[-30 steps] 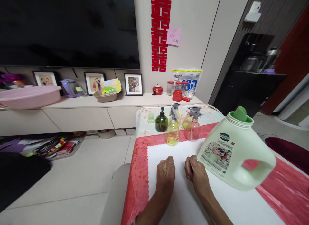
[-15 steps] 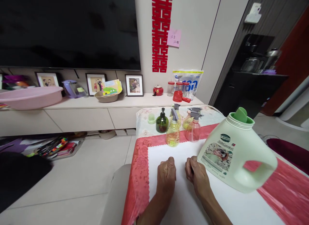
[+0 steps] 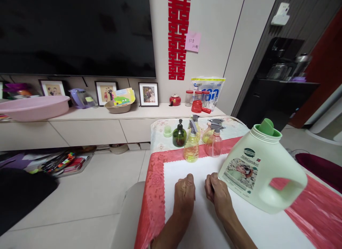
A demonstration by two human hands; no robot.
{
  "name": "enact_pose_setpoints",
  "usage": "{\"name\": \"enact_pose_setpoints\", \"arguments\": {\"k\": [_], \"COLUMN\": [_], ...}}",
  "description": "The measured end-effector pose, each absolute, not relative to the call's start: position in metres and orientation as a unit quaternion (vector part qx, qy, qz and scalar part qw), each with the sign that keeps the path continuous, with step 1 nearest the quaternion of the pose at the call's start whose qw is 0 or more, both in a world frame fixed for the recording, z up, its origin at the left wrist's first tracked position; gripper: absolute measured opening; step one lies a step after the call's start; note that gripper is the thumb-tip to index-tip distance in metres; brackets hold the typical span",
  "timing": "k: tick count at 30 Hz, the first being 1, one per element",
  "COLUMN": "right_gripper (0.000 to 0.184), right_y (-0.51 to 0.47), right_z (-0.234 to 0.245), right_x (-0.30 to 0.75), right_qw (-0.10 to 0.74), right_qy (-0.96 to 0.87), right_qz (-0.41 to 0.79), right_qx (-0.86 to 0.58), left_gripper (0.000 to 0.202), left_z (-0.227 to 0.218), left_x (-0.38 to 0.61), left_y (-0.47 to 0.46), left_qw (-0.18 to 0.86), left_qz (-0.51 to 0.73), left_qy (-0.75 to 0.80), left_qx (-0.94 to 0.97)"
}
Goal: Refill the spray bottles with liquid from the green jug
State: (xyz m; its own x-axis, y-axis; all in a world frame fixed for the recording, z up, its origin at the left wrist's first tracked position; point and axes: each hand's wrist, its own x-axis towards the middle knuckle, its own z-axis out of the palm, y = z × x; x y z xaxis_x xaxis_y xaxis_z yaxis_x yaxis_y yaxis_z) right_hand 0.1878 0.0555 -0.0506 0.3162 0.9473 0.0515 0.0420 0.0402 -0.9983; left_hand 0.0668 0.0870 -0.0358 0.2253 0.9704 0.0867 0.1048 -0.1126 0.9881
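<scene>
Both fists rest side by side over a white sheet (image 3: 205,224) on the table. My left hand (image 3: 185,192) is closed, thumb on top, and no object shows in it. Curled in the same way, my right hand (image 3: 217,190) shows nothing between its fingers. Just right of it stands a large pale green detergent jug (image 3: 263,170), its cap off and a green spout in its neck. Beyond my hands are a clear spray bottle (image 3: 191,151) with yellow-green liquid, a pinkish spray bottle (image 3: 214,145) and a dark green pump bottle (image 3: 179,136). A light green cap (image 3: 167,131) lies left of the pump bottle.
Two more spray bottles stand partly hidden behind the front ones. A red cloth (image 3: 153,184) covers the table's left edge. Behind is a low cabinet (image 3: 85,133) bearing a pink basin (image 3: 34,108), photo frames, red-lidded jars (image 3: 189,98) and a white pouch (image 3: 217,86).
</scene>
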Motion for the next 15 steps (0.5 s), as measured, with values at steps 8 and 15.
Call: {"name": "enact_pose_setpoints", "arguments": {"k": [8, 15], "right_gripper": [0.076, 0.076], "right_y": [0.0553, 0.0555], "right_z": [-0.0498, -0.0506], "right_x": [0.1868, 0.1866], "right_qw": [0.574, 0.573], "right_qy": [-0.437, -0.44], "right_qz": [0.387, 0.387], "right_qx": [-0.575, -0.574], "left_gripper": [0.075, 0.074], "left_z": [-0.037, -0.0391], "left_x": [0.0669, 0.0685], "left_y": [0.0865, 0.0888], "left_qw": [0.498, 0.494], "left_qz": [0.436, 0.45], "left_qy": [0.437, 0.432], "left_qx": [0.609, 0.606]}}
